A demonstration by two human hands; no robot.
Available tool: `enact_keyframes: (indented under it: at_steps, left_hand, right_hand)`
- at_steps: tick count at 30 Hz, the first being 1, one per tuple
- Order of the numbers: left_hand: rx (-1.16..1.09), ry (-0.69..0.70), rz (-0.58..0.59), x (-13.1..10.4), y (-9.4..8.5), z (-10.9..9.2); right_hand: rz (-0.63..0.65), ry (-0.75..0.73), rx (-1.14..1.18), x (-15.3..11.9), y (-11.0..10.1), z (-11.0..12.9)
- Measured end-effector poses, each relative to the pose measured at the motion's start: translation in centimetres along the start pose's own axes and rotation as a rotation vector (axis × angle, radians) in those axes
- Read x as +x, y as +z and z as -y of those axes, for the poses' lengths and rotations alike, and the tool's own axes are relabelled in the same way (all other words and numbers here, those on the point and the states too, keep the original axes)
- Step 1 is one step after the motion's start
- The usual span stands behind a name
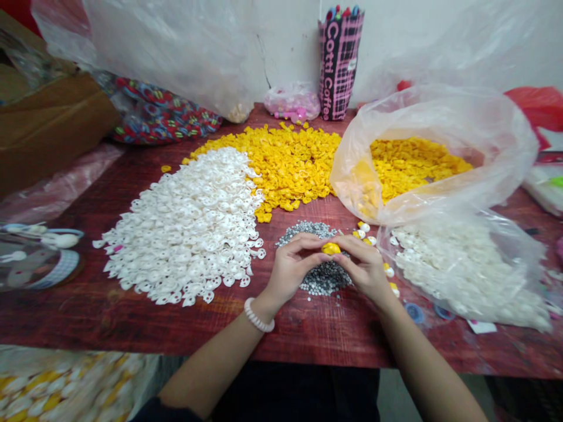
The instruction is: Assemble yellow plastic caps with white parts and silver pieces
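Note:
Between the fingertips of my left hand (pixel 294 265) and my right hand (pixel 363 262) is a small yellow plastic piece (pixel 331 249), pinched from both sides. Whether a white part sits beneath it is hidden. Under my hands lies a heap of small grey round bits (pixel 323 281). To the left spreads a large pile of white plastic pieces with holes (pixel 189 223). Behind it is a wide pile of yellow plastic pieces (pixel 294 164). Just beyond my right hand are several joined yellow-and-white pieces (pixel 365 228).
An open clear bag (pixel 492 146) holds yellow pieces at the right, with a bag of white pieces (pixel 475 264) before it. A Cotti Coffee bag (pixel 341 64) stands against the wall. A cardboard box (pixel 53 123) and a clear container (pixel 39 258) sit left.

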State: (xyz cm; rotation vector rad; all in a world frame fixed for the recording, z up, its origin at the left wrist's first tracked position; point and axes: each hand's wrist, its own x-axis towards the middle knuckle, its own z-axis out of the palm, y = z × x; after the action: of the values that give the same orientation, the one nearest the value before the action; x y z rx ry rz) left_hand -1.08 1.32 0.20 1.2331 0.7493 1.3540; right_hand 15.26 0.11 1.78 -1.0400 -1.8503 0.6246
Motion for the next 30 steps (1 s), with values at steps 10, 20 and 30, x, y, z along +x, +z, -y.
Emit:
enact_keyframes:
  at_steps: [10,20,30]
  left_hand:
    - [-0.009,0.042,-0.074,-0.2,0.0,1.1]
    - [0.320,0.279,-0.044,-0.8,-0.1,-0.7]
    - [0.336,0.177,0.020,-1.5,0.6,-0.9]
  right_hand:
    - [-0.058,0.064,0.132,-0.2,1.5,1.0]
    - [-0.015,0.203,0.408,-0.3,2.3,1.1]
    - [0.028,0.308,0.662,-1.2,3.6,0.6]
